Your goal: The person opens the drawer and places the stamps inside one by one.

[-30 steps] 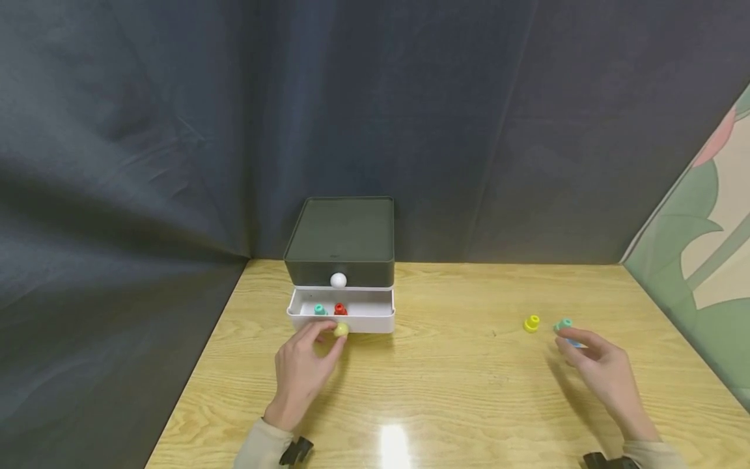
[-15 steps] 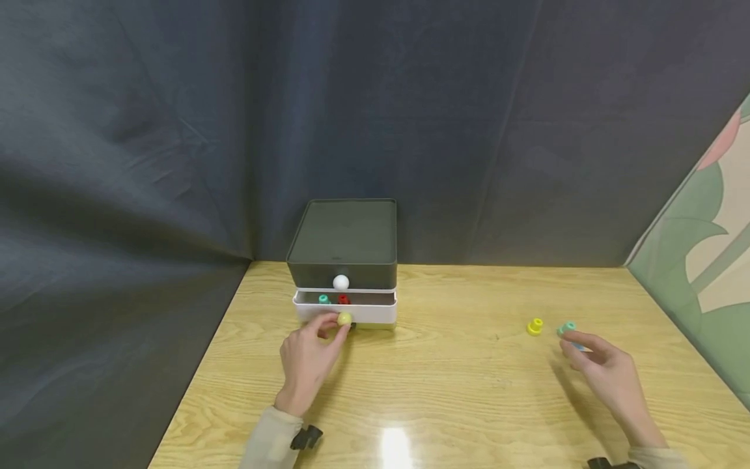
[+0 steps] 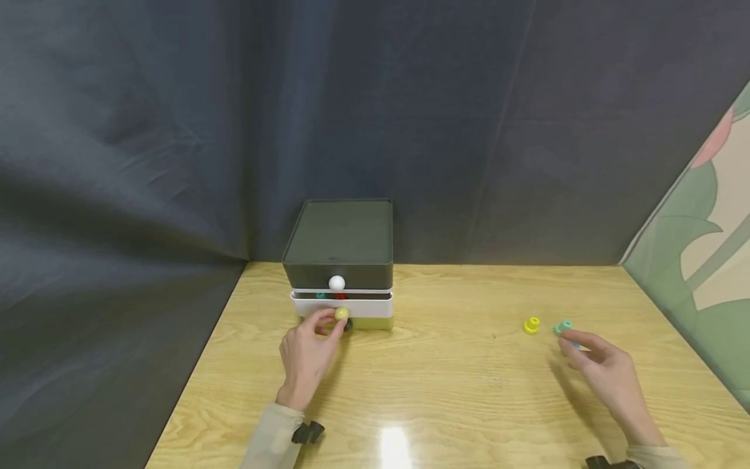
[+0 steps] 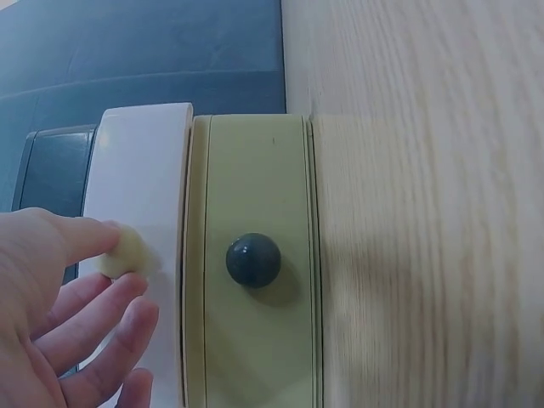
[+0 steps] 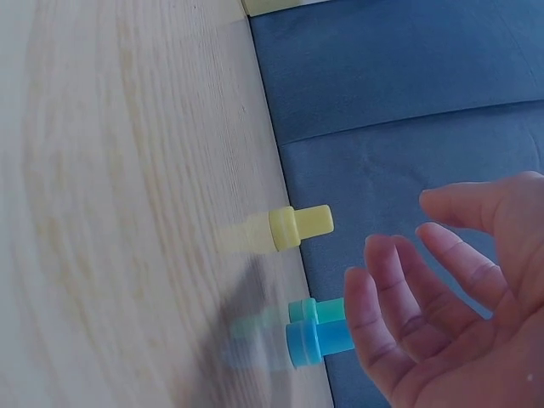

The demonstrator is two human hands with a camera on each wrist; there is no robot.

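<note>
My left hand [image 3: 307, 357] pinches the pale yellow round knob [image 3: 342, 314] of the white drawer [image 3: 372, 309] between thumb and fingers. That drawer stands slightly out of a small dark-topped cabinet [image 3: 340, 231]. Just inside its narrow gap show the tops of a teal peg [image 3: 320, 296] and a red peg [image 3: 341, 296]. On the right, my right hand [image 3: 611, 378] hovers with loosely bent fingers, holding nothing. Close to it on the table stand a yellow stepped peg [image 3: 531, 325], a green peg [image 3: 564, 327] and a blue peg [image 5: 303, 343], the last partly hidden by the fingers in the head view.
Above the white drawer is a dark drawer with a white knob [image 3: 336, 283]. Below it, an olive drawer [image 4: 255, 178] with a dark knob [image 4: 253, 260] is pushed in. Dark cloth [image 3: 445, 130] hangs behind the wooden table [image 3: 457, 391], and a leaf-patterned panel [image 3: 715, 312] borders the right.
My left hand has pushed the white drawer back into the cabinet, so its opening has narrowed to a slit and the olive drawer below shows. The right hand has stayed nearly still.
</note>
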